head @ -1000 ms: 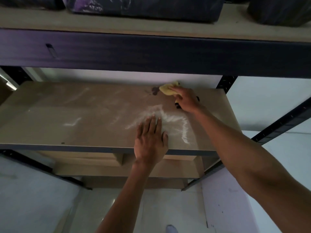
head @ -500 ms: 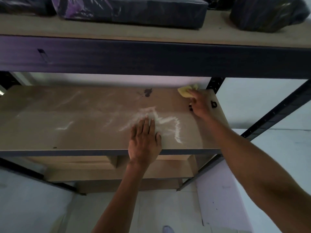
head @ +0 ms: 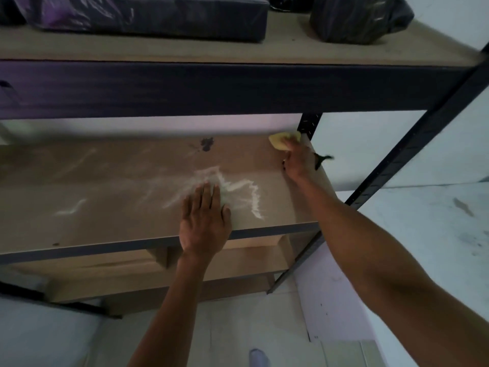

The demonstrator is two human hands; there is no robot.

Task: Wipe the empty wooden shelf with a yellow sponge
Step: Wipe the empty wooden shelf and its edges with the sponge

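Observation:
The empty wooden shelf (head: 105,192) runs across the middle of the view, marked with white dusty streaks (head: 238,189) and a dark stain (head: 206,144) near its back. My right hand (head: 299,161) presses the yellow sponge (head: 280,141) into the shelf's far right corner, against the black upright post (head: 308,125). Only the sponge's front part shows past my fingers. My left hand (head: 205,221) lies flat on the shelf's front edge, fingers together, holding nothing.
A dark metal beam (head: 211,88) of the upper shelf hangs low over the work area. Dark wrapped bundles (head: 148,14) sit on that upper shelf. Lower wooden shelves (head: 158,271) lie below, a black diagonal frame post (head: 412,144) at right, and a pale floor.
My right hand has slid the sponge to the right along the back of the shelf, from beside the dark stain into the far right corner. My left hand has stayed flat in place.

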